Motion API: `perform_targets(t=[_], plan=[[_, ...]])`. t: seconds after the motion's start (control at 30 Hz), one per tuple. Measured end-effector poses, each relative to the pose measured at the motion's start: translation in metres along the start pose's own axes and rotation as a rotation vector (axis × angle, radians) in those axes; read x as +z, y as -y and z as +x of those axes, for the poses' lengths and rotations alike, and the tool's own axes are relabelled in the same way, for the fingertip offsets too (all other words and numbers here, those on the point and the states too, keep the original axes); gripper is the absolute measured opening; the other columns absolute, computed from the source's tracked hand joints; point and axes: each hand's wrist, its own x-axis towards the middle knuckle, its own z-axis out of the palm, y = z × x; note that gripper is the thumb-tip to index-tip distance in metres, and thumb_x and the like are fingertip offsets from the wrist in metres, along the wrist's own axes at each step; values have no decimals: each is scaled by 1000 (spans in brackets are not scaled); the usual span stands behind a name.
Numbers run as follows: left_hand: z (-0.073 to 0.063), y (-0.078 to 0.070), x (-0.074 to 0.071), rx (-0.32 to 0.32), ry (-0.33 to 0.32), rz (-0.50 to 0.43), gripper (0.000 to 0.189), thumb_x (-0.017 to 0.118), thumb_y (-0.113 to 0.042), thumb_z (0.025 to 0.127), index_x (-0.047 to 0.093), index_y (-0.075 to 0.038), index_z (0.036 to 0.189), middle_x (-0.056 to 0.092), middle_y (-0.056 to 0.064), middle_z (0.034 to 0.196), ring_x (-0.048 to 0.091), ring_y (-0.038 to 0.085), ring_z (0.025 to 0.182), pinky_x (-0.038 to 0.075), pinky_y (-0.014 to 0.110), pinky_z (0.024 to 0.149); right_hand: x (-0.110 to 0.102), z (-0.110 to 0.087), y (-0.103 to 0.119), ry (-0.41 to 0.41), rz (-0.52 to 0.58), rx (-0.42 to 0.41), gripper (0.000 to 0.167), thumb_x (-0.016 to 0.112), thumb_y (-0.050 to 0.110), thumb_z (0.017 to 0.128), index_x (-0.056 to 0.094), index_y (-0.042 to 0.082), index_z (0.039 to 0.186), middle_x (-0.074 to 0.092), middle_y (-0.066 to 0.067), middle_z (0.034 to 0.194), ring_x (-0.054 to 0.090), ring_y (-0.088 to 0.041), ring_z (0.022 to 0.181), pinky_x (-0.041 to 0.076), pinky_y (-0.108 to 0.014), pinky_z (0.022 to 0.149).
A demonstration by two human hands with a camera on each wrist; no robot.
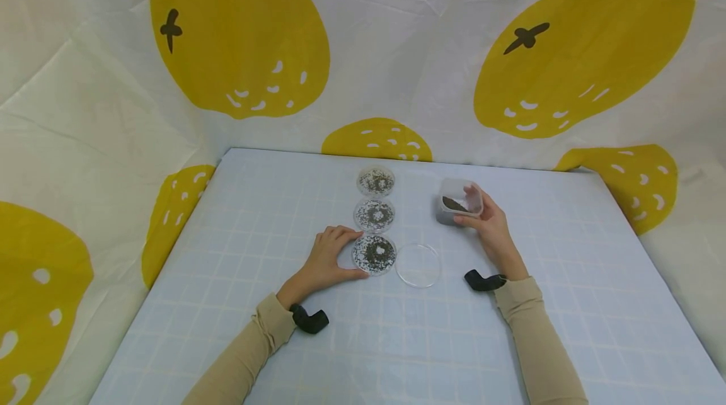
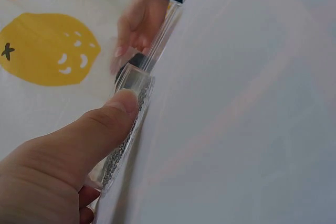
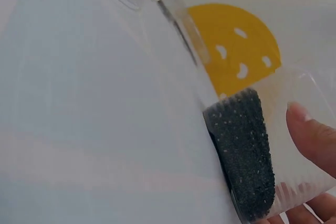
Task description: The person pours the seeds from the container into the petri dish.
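My left hand grips the nearest petri dish by its edge, thumb at the front and fingers at the back. Dark granules and white bits lie in that dish; the left wrist view shows the thumb pressed on its side wall. To the right, my right hand holds a clear plastic tub by its rim and side. Dark, soil-like granules fill the lower part of the tub. Between the hands, a clear round lid or dish half lies beside the gripped dish.
Behind the gripped dish, a middle petri dish and a far petri dish stand in a row, both with dark granules and white bits. A pale checked cloth covers the table. A lemon-print curtain hangs at the back and sides.
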Motion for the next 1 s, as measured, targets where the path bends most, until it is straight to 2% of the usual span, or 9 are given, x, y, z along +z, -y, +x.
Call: perform_targets(t=[0.2, 0.43, 0.6, 0.73, 0.8, 0.87, 0.93, 1.0], plan=[[0, -1, 0, 7, -5, -2, 84, 88, -47, 68, 57, -11, 137, 56, 4, 126, 46, 24, 116, 38, 43, 92, -3, -3, -2, 10, 15, 30, 88, 70, -17, 81, 29, 7, 156, 29, -16, 159, 22, -21, 148, 28, -28, 118], [0, -1, -1, -12, 10, -3, 85, 88, -48, 69, 56, -11, 139, 55, 4, 128, 45, 24, 117, 38, 42, 93, -5, -4, -8, 21, 31, 8, 88, 69, -16, 84, 26, 8, 157, 24, -14, 162, 18, -20, 149, 27, -24, 117], [-1, -1, -1, -8, 8, 7, 86, 88, -49, 69, 56, -11, 139, 55, 5, 127, 45, 24, 116, 39, 43, 93, -2, -14, -11, -13, -4, 1, 85, 69, -12, 86, 26, 6, 157, 22, -14, 163, 18, -22, 150, 31, -20, 114], [-1, 0, 0, -7, 3, 7, 85, 88, -49, 69, 56, -11, 139, 55, 5, 127, 45, 24, 116, 39, 43, 92, 4, -25, -10, -110, -32, -12, 84, 70, -13, 85, 24, 2, 154, 26, -19, 158, 27, -24, 146, 35, -21, 112], [-1, 1, 0, -5, 1, 7, 85, 87, -49, 69, 56, -12, 139, 55, 4, 128, 45, 23, 117, 39, 42, 92, 8, -31, -10, -205, -49, -17, 81, 72, -12, 83, 29, 1, 150, 35, -19, 149, 40, -22, 136, 41, -18, 107], [0, 2, 1, -2, 0, 6, 86, 87, -50, 69, 56, -12, 139, 55, 4, 128, 45, 23, 117, 39, 42, 93, 12, -37, -9, -307, -80, -23, 72, 76, -9, 81, 36, 2, 140, 45, -15, 132, 51, -17, 116, 48, -14, 95], [0, 2, 1, 3, -2, 3, 86, 88, -50, 69, 56, -12, 139, 55, 4, 128, 46, 23, 117, 39, 42, 92, 17, -44, -9, -393, -104, -42, 59, 79, -5, 80, 44, 1, 126, 50, -9, 113, 53, -13, 95, 50, -11, 79], [0, 2, 2, 5, -3, 5, 86, 88, -50, 68, 56, -12, 139, 55, 4, 128, 46, 23, 117, 39, 43, 93, 21, -50, -9, -436, -127, -68, 46, 80, -3, 80, 49, -2, 113, 52, -6, 98, 53, -11, 80, 49, -12, 66]])
